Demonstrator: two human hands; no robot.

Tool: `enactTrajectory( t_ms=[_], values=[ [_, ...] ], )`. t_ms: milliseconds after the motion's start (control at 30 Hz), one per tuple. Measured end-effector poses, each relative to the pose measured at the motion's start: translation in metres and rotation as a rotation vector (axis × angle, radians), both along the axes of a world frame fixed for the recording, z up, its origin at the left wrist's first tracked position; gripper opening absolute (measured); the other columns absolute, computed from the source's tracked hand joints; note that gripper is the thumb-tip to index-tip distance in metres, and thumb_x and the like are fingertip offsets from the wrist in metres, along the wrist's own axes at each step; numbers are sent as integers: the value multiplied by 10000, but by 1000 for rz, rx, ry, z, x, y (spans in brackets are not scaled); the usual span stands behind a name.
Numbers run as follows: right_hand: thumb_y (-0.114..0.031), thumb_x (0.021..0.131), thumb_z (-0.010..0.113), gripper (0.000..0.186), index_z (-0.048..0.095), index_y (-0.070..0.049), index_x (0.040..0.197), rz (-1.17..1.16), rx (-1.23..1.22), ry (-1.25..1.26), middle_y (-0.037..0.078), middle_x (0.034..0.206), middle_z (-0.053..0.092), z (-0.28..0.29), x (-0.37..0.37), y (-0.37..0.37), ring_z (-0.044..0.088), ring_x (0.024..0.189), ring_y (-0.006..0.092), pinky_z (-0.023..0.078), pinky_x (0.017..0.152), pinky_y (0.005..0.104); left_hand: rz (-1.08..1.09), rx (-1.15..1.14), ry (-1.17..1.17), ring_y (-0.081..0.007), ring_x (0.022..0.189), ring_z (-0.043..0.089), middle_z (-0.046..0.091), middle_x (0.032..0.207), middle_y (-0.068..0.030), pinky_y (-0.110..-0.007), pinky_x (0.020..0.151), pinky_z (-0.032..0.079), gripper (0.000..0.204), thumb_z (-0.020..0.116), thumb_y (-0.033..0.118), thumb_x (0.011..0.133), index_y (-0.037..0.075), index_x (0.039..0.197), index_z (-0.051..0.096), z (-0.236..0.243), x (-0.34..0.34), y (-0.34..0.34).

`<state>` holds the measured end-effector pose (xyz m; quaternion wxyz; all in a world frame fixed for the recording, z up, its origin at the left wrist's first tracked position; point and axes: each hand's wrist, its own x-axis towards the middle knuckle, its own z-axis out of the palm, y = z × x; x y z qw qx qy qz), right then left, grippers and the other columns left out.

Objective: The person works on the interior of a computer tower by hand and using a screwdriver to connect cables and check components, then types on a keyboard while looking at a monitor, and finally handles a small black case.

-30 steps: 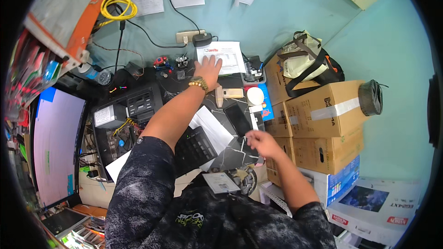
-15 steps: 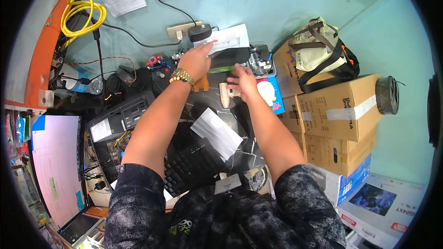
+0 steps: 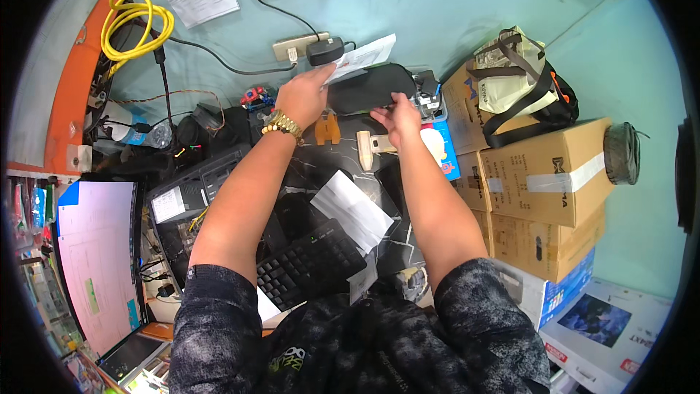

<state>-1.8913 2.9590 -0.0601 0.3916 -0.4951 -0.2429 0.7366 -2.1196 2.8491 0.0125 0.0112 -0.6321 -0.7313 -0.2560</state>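
A black zip-style case [image 3: 372,89] is tilted up at the back of the desk, its broad face toward me. My right hand [image 3: 401,120] grips its lower right edge, thumb on the face and other fingers bent below. My left hand [image 3: 302,98], wearing a gold watch and beads, is closed at the left end of a white printed paper [image 3: 370,56], which stands behind the case. The left fingertips are partly hidden, and the case's left end is against that hand. Below the hands are an orange-brown stand-like piece [image 3: 327,130] and a cream handheld scanner-like device [image 3: 366,149].
A black keyboard [image 3: 310,263] and a folded white paper [image 3: 354,208] lie nearer me. An open computer case [image 3: 182,204] and a monitor [image 3: 98,263] stand left. Cardboard boxes [image 3: 550,175] are stacked right, with a bag [image 3: 514,84] on top. A charger [image 3: 324,51] is plugged in behind.
The black case has tipped up, showing more of its face, and my right hand has closed on its edge. The printed paper has lifted and tilted. The view has shifted slightly.
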Motion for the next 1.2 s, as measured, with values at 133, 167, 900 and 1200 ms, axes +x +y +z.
enactTrajectory(
  t_ms=[133, 167, 900, 1200],
  values=[
    [-226, 1077, 639, 331, 601, 40, 1271, -32, 88, -37, 175, 1138, 648, 12, 63, -23, 728, 860, 298, 698, 739, 462, -94, 28, 54, -324, 1278, 753, 777, 1448, -83, -472, 1004, 659, 629, 734, 92, 955, 264, 1558, 680, -12, -1, -2],
    [-217, 1070, 651, 315, 609, 26, 1265, -18, 104, -25, 165, 1140, 665, 14, 87, -31, 731, 862, 292, 685, 746, 459, -134, 39, 70, -333, 1296, 745, 765, 1470, -90, -470, 1005, 661, 674, 742, 83, 941, 279, 1582, 662, -16, 0, 0],
    [-118, 1093, 624, 174, 710, -28, 1214, -222, 17, -52, 127, 1207, 817, 75, 380, -296, 817, 970, 259, 703, 825, 454, 84, -899, 365, -430, 1629, 461, 362, 1843, -174, -753, 1291, 335, 1087, 842, 357, 945, 151, 1834, 251, -18, 55, 73],
    [-116, 1078, 632, 186, 699, -60, 1242, -465, 3, -84, 64, 1177, 798, 113, 402, -353, 760, 941, 189, 594, 749, 345, 121, -777, 414, -371, 1457, 649, 606, 1627, -131, -687, 1146, 527, 954, 914, 626, 879, 170, 1643, 571, -27, 62, 78]
  ],
)
